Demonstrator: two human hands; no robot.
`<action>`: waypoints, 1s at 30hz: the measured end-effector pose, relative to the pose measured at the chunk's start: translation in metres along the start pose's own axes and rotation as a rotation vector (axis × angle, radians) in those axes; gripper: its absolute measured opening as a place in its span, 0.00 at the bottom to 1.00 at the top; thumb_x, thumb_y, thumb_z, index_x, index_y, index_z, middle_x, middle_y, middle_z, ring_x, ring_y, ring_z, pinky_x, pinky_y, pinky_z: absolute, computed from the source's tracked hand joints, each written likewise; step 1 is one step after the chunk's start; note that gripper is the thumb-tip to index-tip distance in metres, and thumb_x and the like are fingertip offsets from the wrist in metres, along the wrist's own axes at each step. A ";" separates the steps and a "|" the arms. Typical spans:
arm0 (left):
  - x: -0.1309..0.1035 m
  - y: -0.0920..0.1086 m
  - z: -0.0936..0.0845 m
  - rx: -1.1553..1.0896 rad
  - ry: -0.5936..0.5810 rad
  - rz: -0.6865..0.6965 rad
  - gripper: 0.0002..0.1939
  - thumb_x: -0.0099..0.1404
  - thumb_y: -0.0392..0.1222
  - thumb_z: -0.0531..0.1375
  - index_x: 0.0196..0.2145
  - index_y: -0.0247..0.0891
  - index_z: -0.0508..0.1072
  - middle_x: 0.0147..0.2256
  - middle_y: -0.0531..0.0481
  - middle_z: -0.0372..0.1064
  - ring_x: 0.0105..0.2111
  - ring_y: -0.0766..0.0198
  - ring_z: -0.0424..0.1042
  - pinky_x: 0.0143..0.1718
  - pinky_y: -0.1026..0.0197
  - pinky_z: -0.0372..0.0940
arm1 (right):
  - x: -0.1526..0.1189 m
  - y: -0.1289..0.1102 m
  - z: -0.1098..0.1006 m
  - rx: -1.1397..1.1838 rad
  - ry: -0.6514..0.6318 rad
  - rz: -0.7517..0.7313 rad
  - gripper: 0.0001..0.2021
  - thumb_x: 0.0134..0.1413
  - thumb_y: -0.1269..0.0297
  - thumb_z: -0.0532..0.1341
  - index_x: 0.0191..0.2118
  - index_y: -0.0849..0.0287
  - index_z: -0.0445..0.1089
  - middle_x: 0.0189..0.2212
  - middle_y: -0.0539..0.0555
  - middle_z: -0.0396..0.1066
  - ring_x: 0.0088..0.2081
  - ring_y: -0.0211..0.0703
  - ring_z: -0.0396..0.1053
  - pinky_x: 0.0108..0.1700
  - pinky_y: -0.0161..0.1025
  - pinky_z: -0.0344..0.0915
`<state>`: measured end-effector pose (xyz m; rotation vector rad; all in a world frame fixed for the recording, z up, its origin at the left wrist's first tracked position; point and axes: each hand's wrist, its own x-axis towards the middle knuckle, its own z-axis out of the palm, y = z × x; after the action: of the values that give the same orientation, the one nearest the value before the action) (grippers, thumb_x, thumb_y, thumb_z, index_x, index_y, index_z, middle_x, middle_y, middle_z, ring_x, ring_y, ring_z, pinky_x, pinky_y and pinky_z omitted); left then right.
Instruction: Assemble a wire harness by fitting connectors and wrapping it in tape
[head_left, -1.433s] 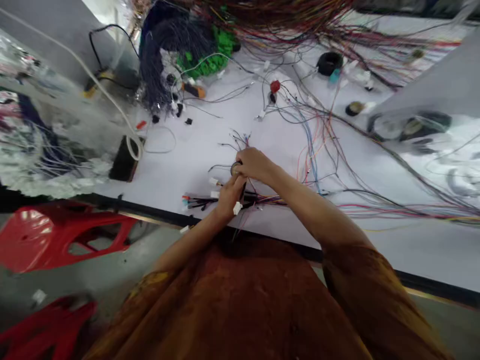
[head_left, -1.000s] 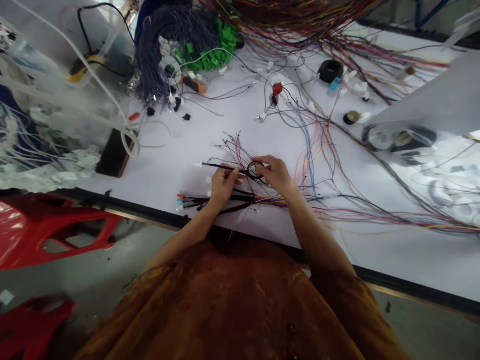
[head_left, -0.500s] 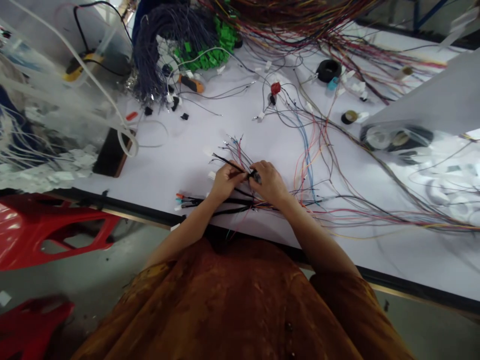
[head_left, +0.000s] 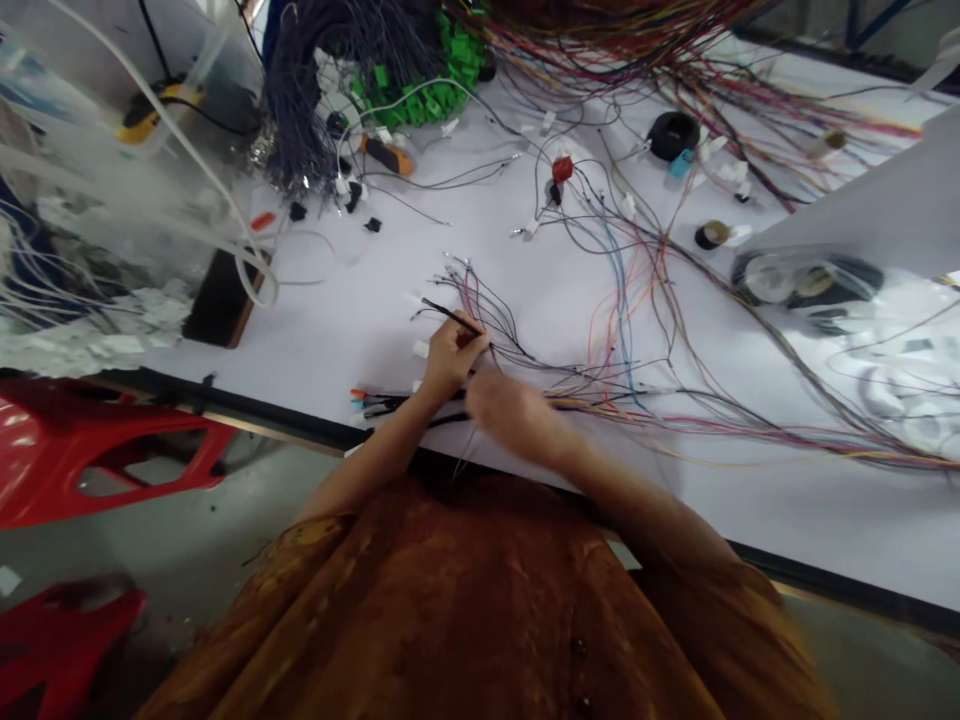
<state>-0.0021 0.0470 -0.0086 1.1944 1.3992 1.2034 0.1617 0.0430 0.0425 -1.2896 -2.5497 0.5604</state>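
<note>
My left hand [head_left: 452,352] pinches a thin black taped wire bundle [head_left: 448,314], whose end points up and left. My right hand [head_left: 510,408] is smeared by motion just right of and below it, over the wires near the table's front edge; its fingers cannot be made out. Loose thin wires [head_left: 480,292] with metal tips fan out above my left hand. Black sleeved branches with an orange and a blue connector [head_left: 358,398] lie to the left of my left forearm.
Behind are green connectors [head_left: 427,90], an orange-black tool [head_left: 388,156], a red connector [head_left: 562,168] and a black tape roll [head_left: 673,136]. Long wires [head_left: 787,436] run off right. A dark block [head_left: 223,298] lies left, and red stools [head_left: 45,450] stand below the table.
My right hand has moved down and slightly left, away from the left fingertips, and is now blurred. My left hand keeps its pinch. The view has shifted slightly.
</note>
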 end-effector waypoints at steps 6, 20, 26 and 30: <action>-0.003 0.011 -0.010 -0.196 -0.152 -0.146 0.20 0.61 0.58 0.62 0.33 0.35 0.71 0.33 0.45 0.77 0.30 0.63 0.77 0.37 0.59 0.73 | 0.017 0.071 -0.025 -0.076 0.290 0.364 0.12 0.54 0.56 0.66 0.34 0.62 0.73 0.40 0.63 0.70 0.45 0.55 0.66 0.48 0.51 0.64; -0.003 0.014 -0.016 -0.008 -0.042 -0.059 0.18 0.64 0.56 0.60 0.31 0.36 0.73 0.26 0.50 0.73 0.27 0.64 0.74 0.33 0.62 0.71 | 0.014 0.002 0.031 0.021 0.095 0.135 0.10 0.64 0.67 0.54 0.43 0.58 0.72 0.40 0.56 0.69 0.37 0.42 0.67 0.34 0.36 0.58; -0.002 0.015 -0.018 -0.253 -0.075 -0.232 0.20 0.61 0.59 0.62 0.31 0.36 0.74 0.31 0.47 0.77 0.30 0.63 0.77 0.38 0.59 0.74 | 0.004 0.005 0.026 0.178 0.212 0.089 0.12 0.66 0.62 0.54 0.42 0.55 0.75 0.38 0.55 0.70 0.36 0.39 0.66 0.39 0.36 0.63; -0.001 0.013 -0.017 -0.307 -0.105 -0.173 0.21 0.61 0.59 0.63 0.33 0.36 0.74 0.34 0.46 0.77 0.35 0.62 0.78 0.42 0.56 0.74 | 0.013 0.016 0.021 0.462 0.330 0.122 0.12 0.64 0.60 0.57 0.39 0.57 0.76 0.34 0.53 0.69 0.34 0.39 0.67 0.37 0.36 0.65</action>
<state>-0.0171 0.0445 0.0058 0.8913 1.1652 1.1670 0.1581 0.0570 0.0171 -1.2466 -1.9377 0.8242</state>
